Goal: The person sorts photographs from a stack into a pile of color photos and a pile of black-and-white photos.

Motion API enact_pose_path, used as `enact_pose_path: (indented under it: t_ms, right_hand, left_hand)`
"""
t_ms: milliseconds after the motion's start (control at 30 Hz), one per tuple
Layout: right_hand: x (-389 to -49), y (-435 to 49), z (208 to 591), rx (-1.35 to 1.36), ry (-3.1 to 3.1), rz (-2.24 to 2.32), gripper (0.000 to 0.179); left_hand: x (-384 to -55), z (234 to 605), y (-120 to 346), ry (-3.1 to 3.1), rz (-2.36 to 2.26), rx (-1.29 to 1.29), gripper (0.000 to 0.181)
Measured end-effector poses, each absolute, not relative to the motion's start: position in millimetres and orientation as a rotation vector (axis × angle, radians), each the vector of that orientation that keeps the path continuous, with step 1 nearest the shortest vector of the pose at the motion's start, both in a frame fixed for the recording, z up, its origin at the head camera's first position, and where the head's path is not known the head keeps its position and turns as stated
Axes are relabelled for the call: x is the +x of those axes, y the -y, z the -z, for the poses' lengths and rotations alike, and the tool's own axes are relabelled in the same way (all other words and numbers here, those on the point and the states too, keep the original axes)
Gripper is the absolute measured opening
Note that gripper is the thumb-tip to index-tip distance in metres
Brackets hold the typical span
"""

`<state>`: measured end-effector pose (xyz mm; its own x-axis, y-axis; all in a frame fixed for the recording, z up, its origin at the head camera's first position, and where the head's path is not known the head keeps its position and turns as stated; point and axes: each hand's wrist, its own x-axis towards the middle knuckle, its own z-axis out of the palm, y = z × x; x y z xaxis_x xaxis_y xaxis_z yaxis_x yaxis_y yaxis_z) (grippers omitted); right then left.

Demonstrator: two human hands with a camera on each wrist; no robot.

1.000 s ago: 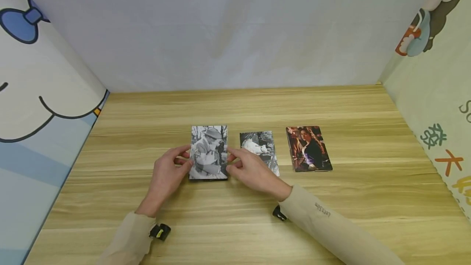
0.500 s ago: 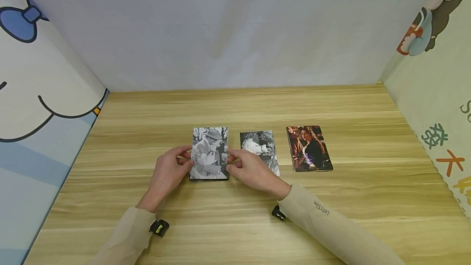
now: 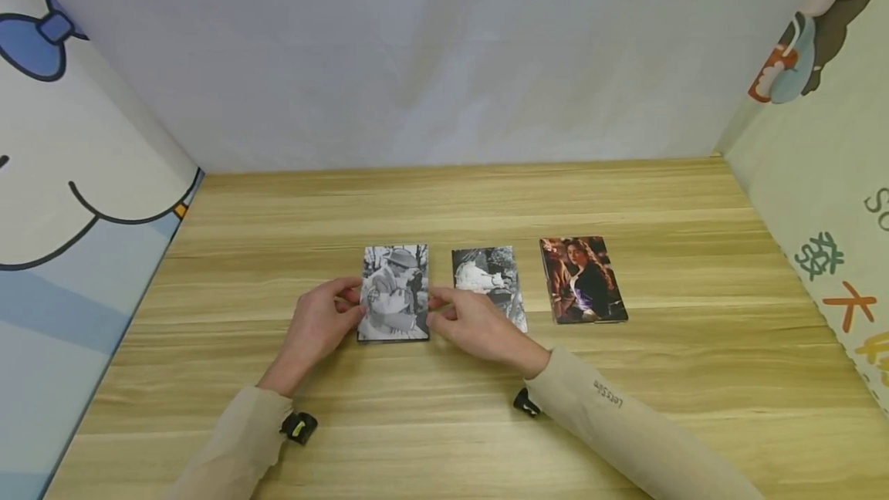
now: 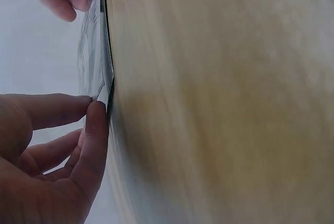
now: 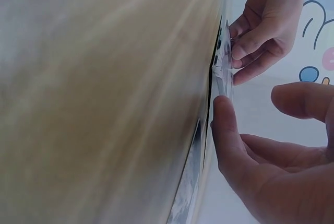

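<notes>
A black-and-white photo card (image 3: 393, 292) of a person in a hat lies atop other cards, left of centre in the head view. My left hand (image 3: 325, 322) pinches its left edge; in the left wrist view the index fingertip (image 4: 78, 106) and thumb (image 4: 95, 125) meet at the card's edge. My right hand (image 3: 479, 330) is at the opposite edge. In the right wrist view its thumb (image 5: 224, 112) touches the edge while the index finger (image 5: 297, 98) stands apart. A second black-and-white card (image 3: 501, 272) is partly hidden behind the right hand.
Right of the hands lies a stack of cards topped by a colour portrait (image 3: 585, 280). All rest on a wooden table (image 3: 444, 423). A pale cloth wall (image 3: 444, 60) rises behind it, with printed panels at both sides.
The top card's far edge has moved towards me and its near edge has shifted slightly. The right index finger has drawn a little nearer me. Both hands otherwise keep almost the same place.
</notes>
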<state>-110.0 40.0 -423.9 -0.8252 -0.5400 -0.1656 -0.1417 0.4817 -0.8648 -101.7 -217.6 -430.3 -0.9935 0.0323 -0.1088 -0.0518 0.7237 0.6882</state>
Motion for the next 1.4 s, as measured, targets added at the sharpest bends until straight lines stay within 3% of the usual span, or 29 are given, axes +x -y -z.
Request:
enact_pose_path:
  t_ms: [733, 1033, 1400]
  right_hand:
    - [-93.4, -56.0, 412.7, -0.550, -2.396, 1.295, 0.054]
    - [-89.3, -81.7, 407.7, -0.527, -2.630, 1.312, 0.052]
    - [-90.1, -101.1, 410.1, -0.527, -2.775, 1.187, 0.058]
  left_hand:
    - [-97.0, 426.2, 216.4, -2.782, -1.192, 0.003, 0.048]
    - [-83.6, 418.1, 183.5, -2.790, -1.546, 0.134, 0.051]
    - [-78.5, 412.4, 138.1, -2.787, -1.477, 0.210, 0.062]
